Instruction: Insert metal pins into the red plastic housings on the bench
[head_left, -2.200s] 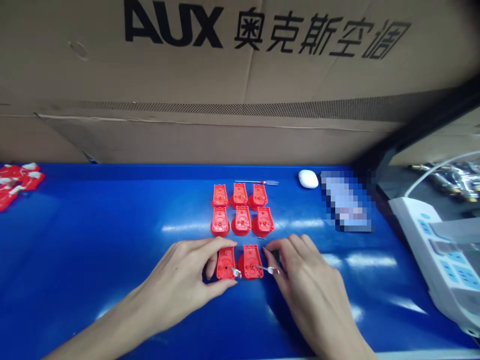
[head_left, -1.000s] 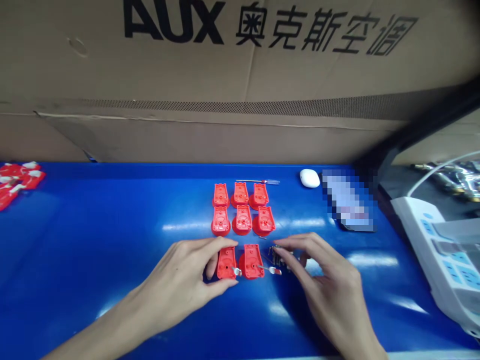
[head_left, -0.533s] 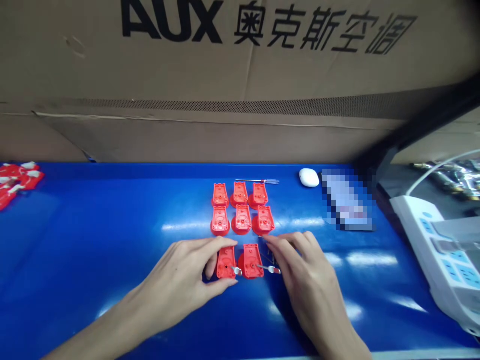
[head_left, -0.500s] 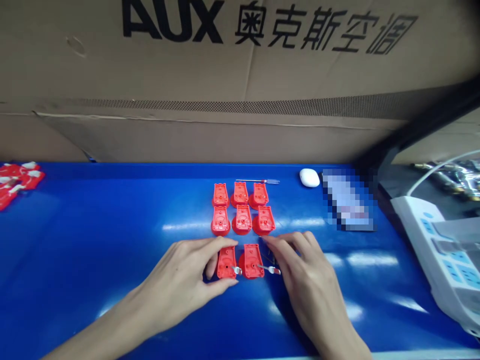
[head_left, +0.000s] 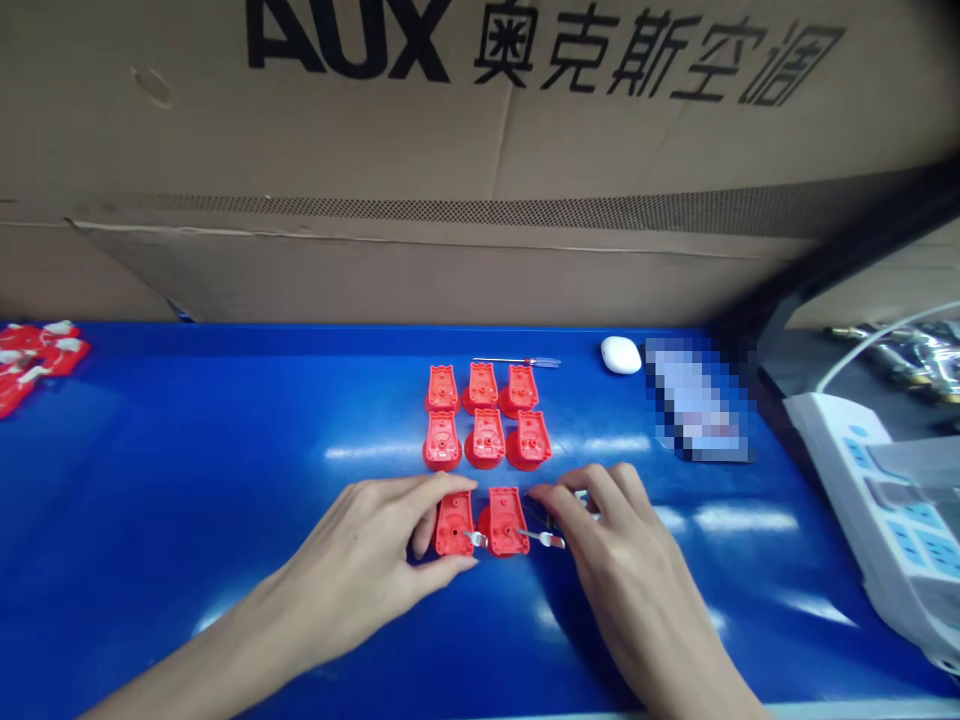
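My left hand (head_left: 375,540) is closed around the sides of a red plastic housing (head_left: 453,512) lying on the blue tabletop, thumb at its near end and fingers at its far edge. A small white-tipped metal piece (head_left: 478,539) sticks out of that housing. Beside it lies another red housing (head_left: 505,508), with a similar thin white-tipped piece (head_left: 550,540) pointing right. My right hand (head_left: 619,545) hovers just right of this one, its fingers bent together. Something small and shiny shows under those fingers, too hidden to name. Two rows of red housings (head_left: 487,440) lie beyond my hands.
A screwdriver (head_left: 517,361) lies behind the rows. Right of it are a white rounded case (head_left: 620,355) and a blurred-out flat object (head_left: 697,405). A white power strip (head_left: 847,470) stands at right, red-and-white parts (head_left: 37,360) far left, a cardboard wall (head_left: 420,280) behind.
My right hand has shifted slightly right, and more of the shiny matter shows beneath its fingers. My left hand keeps its hold on the housing.
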